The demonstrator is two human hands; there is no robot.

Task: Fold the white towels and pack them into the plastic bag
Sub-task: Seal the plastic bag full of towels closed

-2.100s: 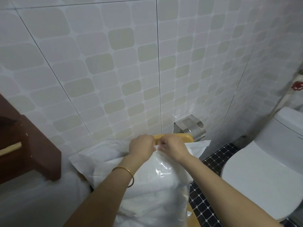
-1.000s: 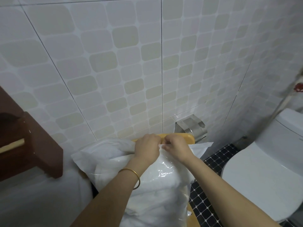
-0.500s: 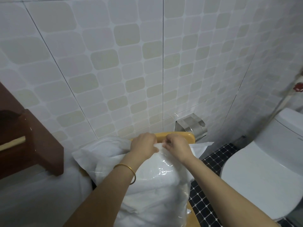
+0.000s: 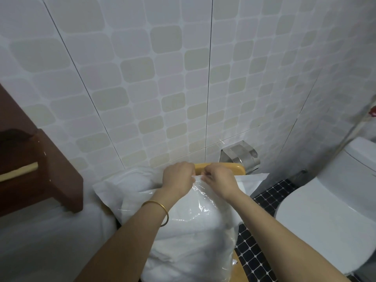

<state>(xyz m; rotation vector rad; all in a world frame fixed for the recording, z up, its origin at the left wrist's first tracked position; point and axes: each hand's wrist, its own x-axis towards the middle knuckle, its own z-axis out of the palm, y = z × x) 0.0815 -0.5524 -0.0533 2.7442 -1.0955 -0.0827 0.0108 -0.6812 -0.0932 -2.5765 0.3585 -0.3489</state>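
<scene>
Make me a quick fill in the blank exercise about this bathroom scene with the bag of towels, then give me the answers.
1. The left hand and right hand both pinch the top edge of the plastic bag, which holds white ____.
2. The gold bangle sits on the ____ wrist.
3. The toilet stands on the person's ____ side.
4. The metal paper holder is mounted on the tiled ____.
Missing words: towels; left; right; wall.

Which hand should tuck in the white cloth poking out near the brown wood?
Probably the left. The left hand pinches the plastic bag right beside that cloth; the right hand pinches it farther over, toward the toilet.
</scene>
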